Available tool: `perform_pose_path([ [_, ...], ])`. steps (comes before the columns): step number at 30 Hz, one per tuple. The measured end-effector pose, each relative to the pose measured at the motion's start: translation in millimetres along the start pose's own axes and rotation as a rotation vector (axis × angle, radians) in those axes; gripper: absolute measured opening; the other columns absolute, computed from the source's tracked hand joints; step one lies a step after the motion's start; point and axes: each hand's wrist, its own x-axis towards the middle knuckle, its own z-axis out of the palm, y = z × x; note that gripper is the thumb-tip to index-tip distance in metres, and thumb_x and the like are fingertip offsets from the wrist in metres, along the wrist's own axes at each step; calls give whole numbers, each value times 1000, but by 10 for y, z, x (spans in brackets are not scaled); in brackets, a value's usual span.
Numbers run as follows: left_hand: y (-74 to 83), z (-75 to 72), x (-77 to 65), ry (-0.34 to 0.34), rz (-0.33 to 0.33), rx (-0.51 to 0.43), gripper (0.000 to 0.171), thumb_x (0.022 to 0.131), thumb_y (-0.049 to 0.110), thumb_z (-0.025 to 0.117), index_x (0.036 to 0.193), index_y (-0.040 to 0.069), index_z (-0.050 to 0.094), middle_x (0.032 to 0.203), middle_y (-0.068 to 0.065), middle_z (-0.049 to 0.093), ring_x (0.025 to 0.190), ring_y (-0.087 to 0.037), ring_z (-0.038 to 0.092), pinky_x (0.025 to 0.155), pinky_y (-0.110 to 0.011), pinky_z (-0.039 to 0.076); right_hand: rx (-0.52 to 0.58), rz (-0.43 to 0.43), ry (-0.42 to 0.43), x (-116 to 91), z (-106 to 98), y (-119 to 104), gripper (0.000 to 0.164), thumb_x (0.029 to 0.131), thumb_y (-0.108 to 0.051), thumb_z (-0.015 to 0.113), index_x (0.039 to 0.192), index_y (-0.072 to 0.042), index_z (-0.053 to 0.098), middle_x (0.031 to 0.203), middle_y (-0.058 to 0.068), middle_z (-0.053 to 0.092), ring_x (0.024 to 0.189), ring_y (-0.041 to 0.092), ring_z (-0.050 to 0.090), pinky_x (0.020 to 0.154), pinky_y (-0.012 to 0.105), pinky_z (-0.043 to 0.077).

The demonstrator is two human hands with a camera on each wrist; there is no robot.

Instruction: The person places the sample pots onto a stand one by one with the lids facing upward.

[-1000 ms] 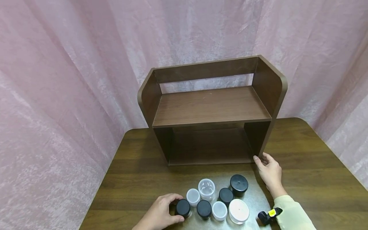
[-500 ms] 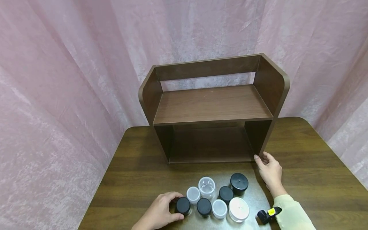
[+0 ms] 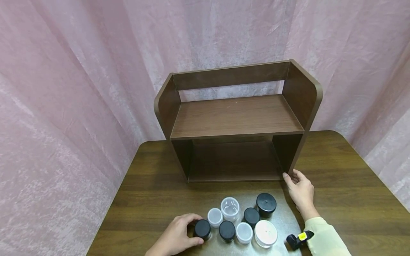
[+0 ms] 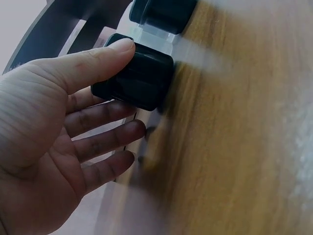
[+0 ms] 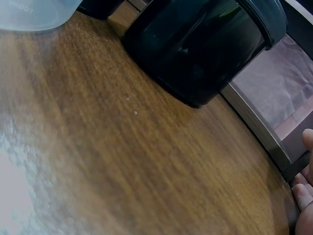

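In the head view my left hand (image 3: 177,234) pinches a small jar with a black lid (image 3: 203,228), the leftmost of a cluster on the table. Seen from the left wrist, the thumb lies on the black jar (image 4: 146,78), the index finger is mostly hidden behind it, and the other fingers are spread below. My right hand (image 3: 301,192) grips the lower right front corner of a brown two-tier shelf (image 3: 237,115), thumb at the front edge and fingers along the outer side. The right wrist view catches only some of its fingers (image 5: 304,196) at that corner.
Beside the held jar stand a small white-lidded jar (image 3: 215,217), a clear jar (image 3: 230,209), another black-lidded jar (image 3: 227,231), a large white-lidded jar (image 3: 266,233) and a large black jar (image 3: 266,204). A black device with a yellow label (image 3: 301,237) sits at the right wrist.
My left hand and the black-lidded jar have shifted slightly left, widening the gap to the neighbouring black-lidded jar. The right hand stays at the shelf corner; the head view has tilted slightly.
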Motion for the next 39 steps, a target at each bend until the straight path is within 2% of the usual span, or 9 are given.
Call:
perform_pose_path([
  [9, -7, -46, -12, 59, 5, 21, 50, 70, 26, 87, 113, 22, 64, 106, 12, 64, 97, -5, 60, 83, -33, 52, 1, 6, -8, -10, -4, -8, 50, 93, -36, 63, 125, 2, 59, 114, 22, 65, 102, 34, 64, 72, 14, 42],
  [15, 5, -98, -18, 105, -8, 28, 50, 71, 25, 86, 116, 20, 63, 109, 10, 65, 99, -7, 61, 83, -34, 53, 8, 6, -2, -6, -2, 5, 49, 92, -36, 63, 125, 1, 60, 113, 21, 66, 101, 32, 65, 72, 12, 40],
  [22, 43, -175, 3, 222, 14, 47, 53, 71, 22, 86, 119, 15, 63, 106, 12, 64, 94, -6, 61, 75, -33, 55, 10, 7, -12, -7, -9, -2, 50, 93, -36, 62, 126, 1, 59, 115, 22, 65, 102, 33, 64, 71, 10, 39],
  [27, 82, -252, 41, 284, 4, 50, 55, 72, 23, 86, 121, 14, 63, 106, 15, 62, 89, -3, 59, 72, -32, 55, 8, 0, -4, -8, 1, 3, 48, 93, -35, 63, 125, 1, 60, 113, 21, 66, 101, 33, 65, 71, 13, 41],
  [35, 162, -368, 173, 364, 95, 83, 58, 72, 23, 86, 124, 16, 61, 108, 11, 63, 88, -5, 59, 72, -31, 54, 5, -11, 11, -5, 7, 23, 47, 93, -34, 63, 124, 1, 60, 113, 21, 66, 100, 32, 65, 74, 17, 42],
  [39, 243, -438, 250, 387, 105, 86, 61, 71, 23, 86, 126, 15, 60, 109, 12, 62, 90, -4, 59, 73, -28, 54, 1, -9, 4, -3, 9, 24, 48, 93, -35, 63, 124, 1, 60, 114, 21, 66, 101, 33, 65, 76, 20, 44],
])
